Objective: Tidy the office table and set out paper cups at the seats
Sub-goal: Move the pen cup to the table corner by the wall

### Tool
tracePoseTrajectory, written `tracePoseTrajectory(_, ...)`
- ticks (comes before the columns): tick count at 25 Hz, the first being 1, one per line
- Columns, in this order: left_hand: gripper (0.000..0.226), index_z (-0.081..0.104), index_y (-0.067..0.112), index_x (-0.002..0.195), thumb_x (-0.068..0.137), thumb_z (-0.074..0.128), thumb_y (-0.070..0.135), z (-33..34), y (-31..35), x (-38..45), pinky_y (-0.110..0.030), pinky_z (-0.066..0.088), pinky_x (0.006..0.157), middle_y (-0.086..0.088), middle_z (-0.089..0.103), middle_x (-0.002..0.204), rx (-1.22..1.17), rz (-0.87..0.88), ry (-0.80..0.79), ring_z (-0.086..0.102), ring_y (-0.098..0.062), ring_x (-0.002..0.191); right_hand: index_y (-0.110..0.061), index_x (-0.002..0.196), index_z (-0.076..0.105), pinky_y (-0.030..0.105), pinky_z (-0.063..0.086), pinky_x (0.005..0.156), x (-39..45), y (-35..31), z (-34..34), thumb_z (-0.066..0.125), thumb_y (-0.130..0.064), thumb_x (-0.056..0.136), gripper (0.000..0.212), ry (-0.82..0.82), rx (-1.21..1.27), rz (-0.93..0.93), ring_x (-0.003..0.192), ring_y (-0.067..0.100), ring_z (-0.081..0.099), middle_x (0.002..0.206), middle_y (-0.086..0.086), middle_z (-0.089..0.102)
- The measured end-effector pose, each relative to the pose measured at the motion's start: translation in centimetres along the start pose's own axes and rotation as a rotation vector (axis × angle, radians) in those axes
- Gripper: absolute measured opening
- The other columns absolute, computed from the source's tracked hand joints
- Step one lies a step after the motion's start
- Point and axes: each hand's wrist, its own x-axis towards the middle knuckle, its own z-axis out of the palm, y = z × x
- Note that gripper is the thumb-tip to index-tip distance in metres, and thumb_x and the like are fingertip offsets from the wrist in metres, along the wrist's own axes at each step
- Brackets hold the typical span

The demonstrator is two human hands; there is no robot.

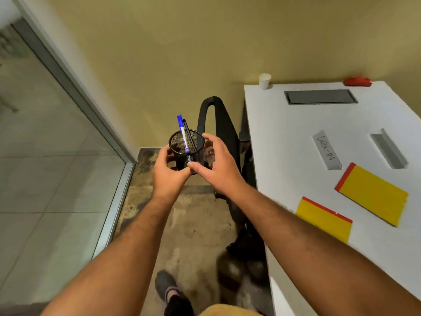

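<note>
A black mesh pen holder (191, 153) is held up in the air, left of the white table (284, 137). It contains a blue marker (183, 131) and a black pen (187, 131). My left hand (168, 172) grips the holder's lower left side. My right hand (216, 163) rests against its right side, thumb at the base and fingers spread around it. One white paper cup (264, 81) stands at the table's far left corner.
On the table lie two yellow notepads with red edges (373, 192) (323, 218), a grey "CHECK-IN" sign (327, 149), a second grey sign (388, 148), a cable hatch (320, 96) and a red object (357, 81). A black chair (221, 124) stands by the table's left edge; a glass wall (45, 133) is left.
</note>
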Motion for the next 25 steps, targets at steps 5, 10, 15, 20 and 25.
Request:
tracePoseTrajectory(5, 0.068, 0.062, 0.054, 0.119, 0.063, 0.09, 0.027, -2.9, -2.1, 10.2, -0.022, 0.058, 0.088, 0.023, 0.073, 0.117, -0.018, 0.099, -0.202, 0.069, -0.002, 0.109, -0.041, 0.15, 0.038, 0.043, 0.057, 0.104, 6.6, -2.1, 5.7, 0.082, -0.055, 0.078, 0.085, 0.176, 0.016, 0.139, 0.127, 0.007, 0.058, 0.145, -0.016, 0.051)
tracePoseTrajectory(10, 0.066, 0.064, 0.043, 0.13, 0.072, 0.089, 0.024, -4.3, -3.6, 16.5, -0.033, 0.06, 0.095, 0.02, 0.074, 0.122, -0.072, 0.108, -0.388, 0.068, -0.001, 0.113, -0.033, 0.15, 0.044, 0.038, 0.055, 0.106, 11.0, -3.3, 9.2, 0.083, -0.058, 0.077, 0.087, 0.298, -0.08, 0.224, 0.129, 0.008, 0.055, 0.141, -0.015, 0.051)
tracePoseTrajectory(15, 0.067, 0.064, 0.038, 0.133, 0.075, 0.088, 0.017, -2.4, -4.1, 22.1, -0.043, 0.061, 0.098, 0.018, 0.072, 0.125, -0.117, 0.096, -0.507, 0.065, -0.002, 0.119, -0.036, 0.143, 0.047, 0.025, 0.052, 0.097, 15.8, -2.1, 9.2, 0.083, -0.064, 0.07, 0.086, 0.363, -0.144, 0.244, 0.121, 0.003, 0.057, 0.134, -0.018, 0.054)
tracePoseTrajectory(20, 0.068, 0.063, 0.037, 0.135, 0.075, 0.086, 0.012, 1.2, -4.7, 29.4, -0.041, 0.06, 0.1, 0.018, 0.071, 0.127, -0.096, 0.107, -0.616, 0.063, -0.004, 0.123, -0.04, 0.144, 0.044, 0.023, 0.053, 0.1, 22.4, 1.2, 8.4, 0.087, -0.066, 0.06, 0.097, 0.452, -0.099, 0.279, 0.12, -0.003, 0.059, 0.136, -0.021, 0.058)
tracePoseTrajectory(25, 0.072, 0.064, 0.035, 0.136, 0.071, 0.086, 0.013, 5.0, -5.5, 40.4, -0.031, 0.059, 0.095, 0.015, 0.072, 0.128, -0.045, 0.122, -0.699, 0.065, -0.005, 0.123, -0.049, 0.141, 0.042, 0.028, 0.055, 0.098, 32.9, 4.3, 7.6, 0.088, -0.065, 0.056, 0.098, 0.438, -0.075, 0.296, 0.122, -0.001, 0.058, 0.132, -0.025, 0.058)
